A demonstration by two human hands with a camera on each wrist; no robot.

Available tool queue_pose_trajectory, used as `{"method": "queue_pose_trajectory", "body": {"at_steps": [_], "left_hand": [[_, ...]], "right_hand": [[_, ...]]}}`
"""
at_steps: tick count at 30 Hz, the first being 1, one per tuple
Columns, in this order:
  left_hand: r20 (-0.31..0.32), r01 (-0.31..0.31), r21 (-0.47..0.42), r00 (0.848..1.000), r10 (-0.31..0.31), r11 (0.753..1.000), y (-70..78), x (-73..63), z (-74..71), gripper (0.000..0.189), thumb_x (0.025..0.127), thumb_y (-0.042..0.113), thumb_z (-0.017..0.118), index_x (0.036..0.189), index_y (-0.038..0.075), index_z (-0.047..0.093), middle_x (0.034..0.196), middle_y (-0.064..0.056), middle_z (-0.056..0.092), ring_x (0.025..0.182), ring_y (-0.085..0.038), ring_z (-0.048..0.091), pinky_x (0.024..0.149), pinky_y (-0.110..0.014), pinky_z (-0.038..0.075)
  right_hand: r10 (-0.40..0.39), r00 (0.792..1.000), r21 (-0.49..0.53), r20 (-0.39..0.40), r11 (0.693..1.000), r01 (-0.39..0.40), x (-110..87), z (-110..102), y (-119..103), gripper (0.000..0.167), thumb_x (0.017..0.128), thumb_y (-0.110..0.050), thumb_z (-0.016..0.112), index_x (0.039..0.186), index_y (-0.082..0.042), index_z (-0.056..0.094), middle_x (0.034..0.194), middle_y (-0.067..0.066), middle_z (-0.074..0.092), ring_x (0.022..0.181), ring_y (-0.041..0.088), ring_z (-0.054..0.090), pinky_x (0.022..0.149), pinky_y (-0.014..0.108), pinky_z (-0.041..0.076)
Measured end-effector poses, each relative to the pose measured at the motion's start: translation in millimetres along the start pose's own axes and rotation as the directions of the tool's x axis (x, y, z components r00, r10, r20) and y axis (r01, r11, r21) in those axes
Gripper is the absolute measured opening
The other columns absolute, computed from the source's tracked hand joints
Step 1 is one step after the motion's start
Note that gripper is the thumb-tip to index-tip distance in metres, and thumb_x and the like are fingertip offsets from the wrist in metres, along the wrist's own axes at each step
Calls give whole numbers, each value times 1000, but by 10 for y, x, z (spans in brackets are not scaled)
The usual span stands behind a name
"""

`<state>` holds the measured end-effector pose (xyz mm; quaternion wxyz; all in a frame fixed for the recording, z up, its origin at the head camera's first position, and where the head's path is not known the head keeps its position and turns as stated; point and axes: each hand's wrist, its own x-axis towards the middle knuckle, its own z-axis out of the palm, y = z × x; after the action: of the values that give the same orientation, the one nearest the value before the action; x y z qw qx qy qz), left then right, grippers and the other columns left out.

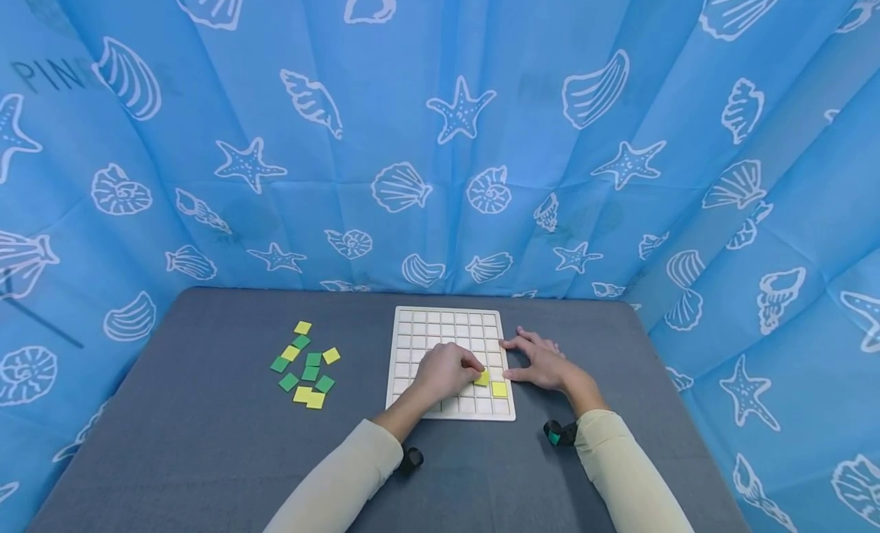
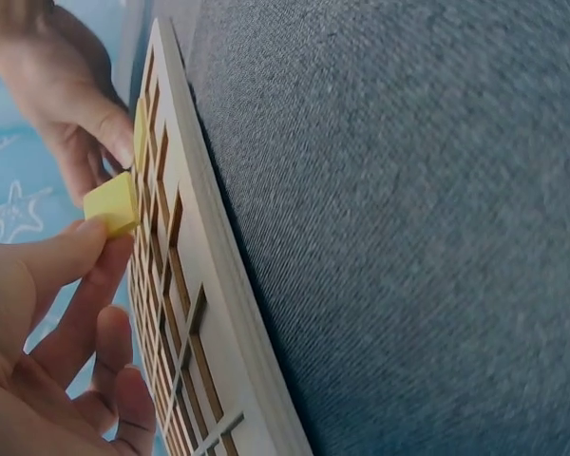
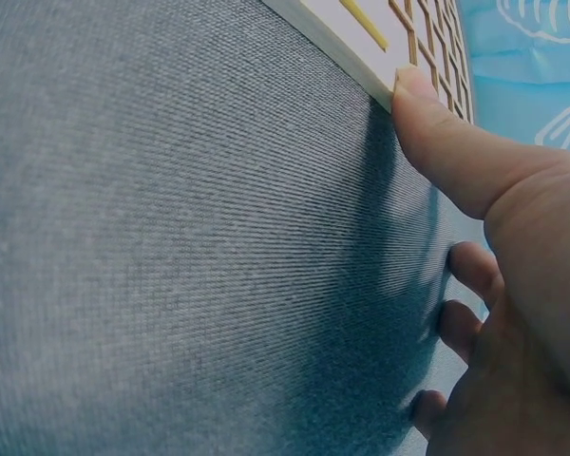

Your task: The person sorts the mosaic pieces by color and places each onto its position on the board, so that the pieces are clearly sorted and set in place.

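Observation:
A pale wooden board with a grid of square recesses lies on the table. Over its lower right part, my left hand pinches a yellow square tile between thumb and fingertips, tilted close to the grid. Another yellow tile sits in a recess near the board's lower right corner. At the right edge, my right hand touches the board with its thumb; the other fingers are spread and loosely bent. The left forearm and hand hide part of the grid.
Left of the board, several loose green tiles and yellow tiles are scattered on the grey cloth-covered table. A blue curtain with white seashells and starfish hangs behind the table and along its sides.

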<state>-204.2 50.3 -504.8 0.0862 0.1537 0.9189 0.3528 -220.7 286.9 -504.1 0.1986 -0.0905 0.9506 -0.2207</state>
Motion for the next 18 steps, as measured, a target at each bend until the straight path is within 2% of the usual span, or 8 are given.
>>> {"method": "queue_pose_trajectory", "body": {"at_steps": [3, 10, 18], "left_hand": [[-2, -10, 19, 1000, 10, 1000, 13, -4, 15, 5, 89, 24, 80, 88, 28, 83, 81, 16, 76, 78, -2, 64, 74, -27, 47], [-27, -42, 104, 999, 45, 994, 16, 3, 83, 5, 88, 26, 80, 87, 30, 83, 78, 17, 73, 78, -8, 48, 70, -27, 36], [-33, -81, 171, 996, 88, 982, 2, -14, 142, 5, 88, 26, 80, 87, 30, 83, 80, 15, 72, 80, -10, 46, 67, -28, 35]], "right_hand": [[5, 1000, 5, 0, 1000, -5, 2, -3, -2, 66, 93, -49, 71, 151, -24, 50, 170, 21, 17, 150, 60, 15, 115, 79, 12], [-1, 1000, -5, -2, 1000, 1, 2, -14, 1, 67, 93, -48, 71, 151, -23, 49, 170, 22, 17, 150, 58, 17, 114, 79, 14], [6, 1000, 10, -1, 1000, -6, 2, -5, -3, 66, 93, -48, 72, 150, -23, 51, 169, 22, 17, 150, 56, 20, 115, 78, 14]]}}
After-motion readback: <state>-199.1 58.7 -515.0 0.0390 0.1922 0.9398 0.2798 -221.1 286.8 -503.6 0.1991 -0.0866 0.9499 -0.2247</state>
